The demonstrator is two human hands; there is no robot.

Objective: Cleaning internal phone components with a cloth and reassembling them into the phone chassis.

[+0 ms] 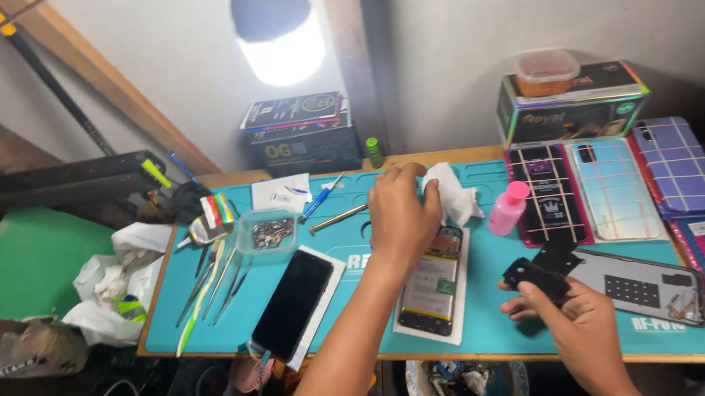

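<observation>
My left hand (401,210) reaches over the teal work mat (349,250) and pinches a crumpled white tissue (454,195). Just below that hand lies an opened phone body (432,281) with its battery showing. My right hand (566,311) holds a small black part (535,278) near the mat's front edge, next to a grey phone back cover (641,286). A phone with a dark screen (294,303) lies to the left of the opened phone.
A pink bottle (508,207) stands right of the tissue. Tweezers and thin tools (210,285) and a small tray of screws (270,232) lie at left. Phone cases (618,185) cover the right side; boxes (572,104) and a lamp (276,29) stand behind.
</observation>
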